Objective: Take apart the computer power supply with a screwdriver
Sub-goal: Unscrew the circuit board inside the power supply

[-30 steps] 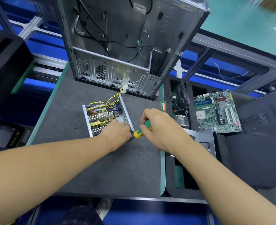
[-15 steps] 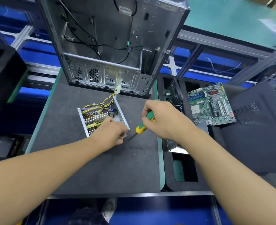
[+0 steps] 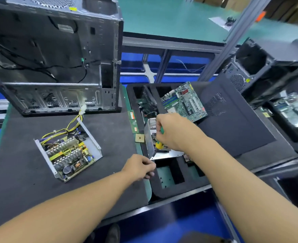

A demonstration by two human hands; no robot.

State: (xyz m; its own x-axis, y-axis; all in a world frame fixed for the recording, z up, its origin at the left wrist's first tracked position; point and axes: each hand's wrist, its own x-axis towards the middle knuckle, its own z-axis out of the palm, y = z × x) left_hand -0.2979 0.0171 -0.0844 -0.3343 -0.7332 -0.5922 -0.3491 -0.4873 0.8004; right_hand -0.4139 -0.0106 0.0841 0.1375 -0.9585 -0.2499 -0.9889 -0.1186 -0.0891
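Note:
The opened power supply [image 3: 69,153] lies on the grey mat at left, its circuit board, heat sinks and yellow wires exposed; neither hand touches it. My left hand [image 3: 139,166] hovers at the mat's right edge with fingertips pinched together on something small, seemingly a screw. Over the black foam tray [image 3: 169,188], my right hand [image 3: 174,132] grips the green-and-yellow screwdriver [image 3: 159,145], handle end pointing down. A bent metal cover [image 3: 149,142] sits in the tray just under that hand.
An empty computer case [image 3: 57,58] stands behind the power supply. A motherboard [image 3: 185,102] leans in the tray, with a CPU chip [image 3: 139,138] and memory stick [image 3: 133,120] on its left rim. A black side panel [image 3: 232,123] and another case [image 3: 267,67] are at right.
Both hands left the power supply's right corner and moved right. The right hand carried the screwdriver over the foam tray; the left came away with fingertips pinched.

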